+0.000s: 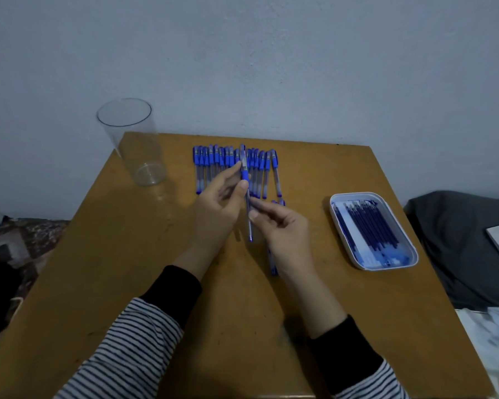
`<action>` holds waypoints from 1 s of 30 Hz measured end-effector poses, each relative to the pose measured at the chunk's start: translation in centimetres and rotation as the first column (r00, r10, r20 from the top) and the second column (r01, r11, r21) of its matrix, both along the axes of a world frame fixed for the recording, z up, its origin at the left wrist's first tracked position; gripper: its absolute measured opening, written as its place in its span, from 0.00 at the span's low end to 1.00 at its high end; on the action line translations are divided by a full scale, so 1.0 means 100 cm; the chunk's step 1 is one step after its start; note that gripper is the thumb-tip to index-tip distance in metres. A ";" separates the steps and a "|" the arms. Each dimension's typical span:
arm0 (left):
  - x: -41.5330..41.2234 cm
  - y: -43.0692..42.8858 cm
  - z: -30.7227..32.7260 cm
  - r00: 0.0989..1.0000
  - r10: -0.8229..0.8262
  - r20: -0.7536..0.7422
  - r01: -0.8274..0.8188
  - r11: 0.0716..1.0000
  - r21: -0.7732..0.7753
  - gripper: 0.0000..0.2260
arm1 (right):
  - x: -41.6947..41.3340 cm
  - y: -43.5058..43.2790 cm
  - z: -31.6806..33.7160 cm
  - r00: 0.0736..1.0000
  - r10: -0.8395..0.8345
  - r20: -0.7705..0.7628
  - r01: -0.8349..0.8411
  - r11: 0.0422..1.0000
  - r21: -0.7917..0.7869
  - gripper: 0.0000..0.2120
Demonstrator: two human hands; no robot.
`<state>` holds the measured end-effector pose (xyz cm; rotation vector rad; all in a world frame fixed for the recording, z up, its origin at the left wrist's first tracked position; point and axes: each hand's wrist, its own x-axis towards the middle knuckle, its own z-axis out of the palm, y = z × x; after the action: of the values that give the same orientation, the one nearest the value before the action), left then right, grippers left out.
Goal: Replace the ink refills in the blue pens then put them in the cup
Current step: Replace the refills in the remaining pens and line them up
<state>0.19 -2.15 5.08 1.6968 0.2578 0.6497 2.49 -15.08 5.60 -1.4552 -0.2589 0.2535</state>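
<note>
Pen (247,194) held above surface (127,254), long axis near-far. Left hand (218,210) pinching blue grip at far end; right hand (283,226) pinching clear barrel nearer. Refills in tray (342,226) right, closest to right hand. Cup (133,142) far left, empty.

Person, head view | 2 forearms visible | outer sleeves (133,341): white with thin dark horizontal stripes, both arms | under-sleeves: plain black cuffs (175,295) protruding past striped fabric | hands (216,214): bare, no rings, no watch seen
</note>
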 end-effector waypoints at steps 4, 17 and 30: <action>-0.016 -0.007 0.005 0.998 0.024 0.066 -0.013 0.986 -0.164 0.15 | -0.017 -0.001 -0.004 0.998 0.028 0.051 -0.029 1.000 0.006 0.12; -0.085 0.005 -0.020 0.996 -0.075 -0.048 0.072 0.996 -0.052 0.13 | -0.045 0.003 -0.016 0.996 -0.042 0.083 0.030 0.990 0.140 0.16; -0.105 0.000 -0.035 0.994 -0.091 -0.060 0.082 0.986 -0.142 0.08 | -0.049 0.004 -0.036 0.983 -0.018 0.185 0.002 0.996 0.087 0.05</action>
<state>-10.27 -2.20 1.53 1.5876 0.2684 0.5002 -2.37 -14.70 2.02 -1.3951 -0.4086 0.0964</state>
